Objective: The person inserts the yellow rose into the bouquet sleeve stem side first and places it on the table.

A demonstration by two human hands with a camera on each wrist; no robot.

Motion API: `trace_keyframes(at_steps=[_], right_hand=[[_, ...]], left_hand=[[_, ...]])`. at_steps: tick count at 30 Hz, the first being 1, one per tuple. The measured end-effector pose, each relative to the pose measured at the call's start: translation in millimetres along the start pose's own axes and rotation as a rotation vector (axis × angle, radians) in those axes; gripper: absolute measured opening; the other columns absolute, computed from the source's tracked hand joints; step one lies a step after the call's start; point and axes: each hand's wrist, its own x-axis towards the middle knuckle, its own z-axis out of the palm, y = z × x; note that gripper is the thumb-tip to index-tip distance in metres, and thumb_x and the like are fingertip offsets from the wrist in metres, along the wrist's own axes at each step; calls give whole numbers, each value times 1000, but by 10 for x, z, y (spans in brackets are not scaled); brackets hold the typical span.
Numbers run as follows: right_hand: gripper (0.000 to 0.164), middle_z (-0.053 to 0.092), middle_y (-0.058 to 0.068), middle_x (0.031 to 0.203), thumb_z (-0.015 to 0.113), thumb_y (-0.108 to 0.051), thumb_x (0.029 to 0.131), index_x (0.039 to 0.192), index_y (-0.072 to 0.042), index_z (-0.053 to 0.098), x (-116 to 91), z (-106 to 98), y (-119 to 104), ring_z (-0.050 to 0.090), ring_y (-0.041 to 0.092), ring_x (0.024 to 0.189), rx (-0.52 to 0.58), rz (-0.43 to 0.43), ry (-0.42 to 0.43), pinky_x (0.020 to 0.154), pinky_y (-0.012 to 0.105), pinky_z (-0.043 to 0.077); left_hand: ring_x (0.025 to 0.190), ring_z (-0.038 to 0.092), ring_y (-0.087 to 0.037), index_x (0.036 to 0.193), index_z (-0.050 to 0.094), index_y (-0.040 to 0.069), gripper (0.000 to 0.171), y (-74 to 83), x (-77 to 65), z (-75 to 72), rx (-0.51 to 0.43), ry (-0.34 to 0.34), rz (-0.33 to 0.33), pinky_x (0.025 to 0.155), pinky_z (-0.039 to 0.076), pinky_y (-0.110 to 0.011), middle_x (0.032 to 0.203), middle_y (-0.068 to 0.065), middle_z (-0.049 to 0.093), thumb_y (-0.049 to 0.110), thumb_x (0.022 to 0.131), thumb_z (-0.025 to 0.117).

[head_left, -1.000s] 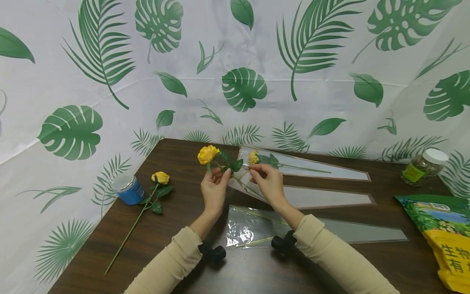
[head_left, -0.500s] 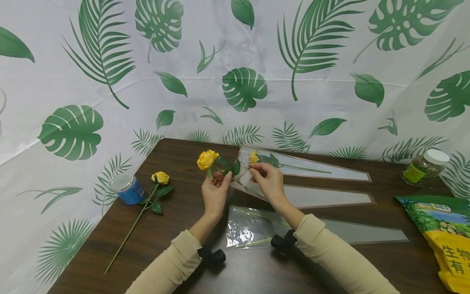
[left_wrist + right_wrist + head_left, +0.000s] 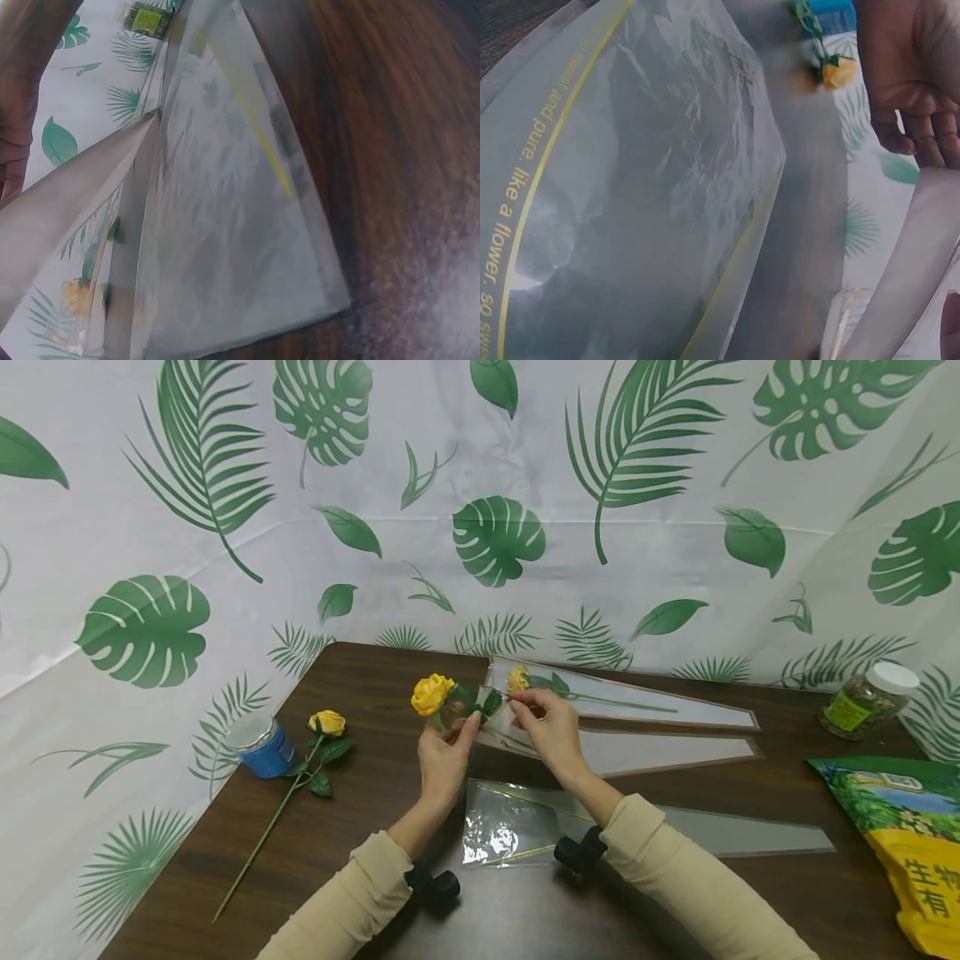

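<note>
My left hand (image 3: 444,764) holds a yellow artificial rose (image 3: 432,694) just below its bloom, tilted up to the left. Its green leaves (image 3: 491,702) are at the mouth of a clear, tapered flower sleeve (image 3: 660,753), and the stem runs rightward into it. With thumb and forefinger, my right hand (image 3: 551,727) pinches the sleeve's upper edge near that mouth. Both hands partly hide the stem. In the wrist views the raised sleeve shows as a pale slanting band (image 3: 60,206).
Behind lies another sleeve (image 3: 705,712) with a rose inside. A flat sleeve (image 3: 757,831) with yellow lines lies nearer. To the left are a loose yellow rose (image 3: 327,722) and blue can (image 3: 270,756); to the right, a white-lidded jar (image 3: 862,702) and yellow-green bag (image 3: 922,860).
My left hand and the rose have shifted slightly right and down, bringing the leaves into the sleeve's mouth. The right hand keeps its pinch on the edge nearly in place.
</note>
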Motion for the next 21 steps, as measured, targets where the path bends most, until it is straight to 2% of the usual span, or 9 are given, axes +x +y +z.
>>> trace_keyframes(at_steps=[4, 7, 9, 12, 14, 17, 21], right_hand=[[12, 68, 22, 94, 66, 1, 85, 95, 7, 69, 7, -5, -6, 66, 33, 69, 35, 39, 5, 60, 26, 56], [13, 68, 24, 95, 66, 1, 85, 95, 8, 69, 4, -3, -7, 66, 37, 70, 43, 31, -1, 61, 31, 57], [12, 68, 23, 94, 66, 1, 85, 95, 7, 69, 1, 2, -7, 66, 34, 68, 34, 19, -2, 60, 29, 56], [10, 69, 20, 92, 66, 1, 85, 94, 5, 70, -2, 7, -4, 66, 25, 64, 11, 3, -1, 58, 23, 55], [10, 69, 19, 92, 66, 1, 85, 93, 4, 70, -5, 7, -6, 66, 21, 62, -3, -11, -1, 57, 20, 54], [9, 70, 18, 92, 66, 1, 85, 93, 4, 70, -13, 0, -10, 66, 21, 62, -23, -31, -4, 57, 20, 54], [9, 70, 17, 92, 66, 0, 85, 93, 3, 70, -20, -2, -23, 66, 25, 63, -43, -50, -11, 57, 20, 54]], left_hand=[[79, 63, -1, 117, 51, -4, 28, 4, -12, -12, -31, -2, 60, 73, 53, -20, 100, -24, 66, 13, 95, 56], [82, 62, -1, 114, 55, -7, 27, 1, -10, -16, -49, 20, 87, 73, 53, -19, 104, -26, 65, 13, 96, 55], [81, 62, -2, 110, 58, -9, 26, 5, -4, -13, -68, 39, 88, 73, 52, -18, 102, -26, 65, 11, 94, 57], [77, 62, -2, 104, 62, -10, 24, 8, 8, -7, -80, 60, 72, 71, 51, -17, 94, -23, 66, 10, 91, 61], [74, 63, -3, 102, 62, -10, 23, 13, 12, -3, -97, 50, 55, 70, 51, -17, 89, -20, 67, 10, 91, 62], [70, 64, -5, 103, 61, -11, 23, 15, 8, 0, -116, 21, 28, 69, 52, -19, 86, -15, 68, 8, 89, 63], [69, 61, -3, 104, 59, -9, 24, 13, 3, 11, -85, 15, -12, 64, 50, -17, 86, -12, 68, 6, 86, 67]])
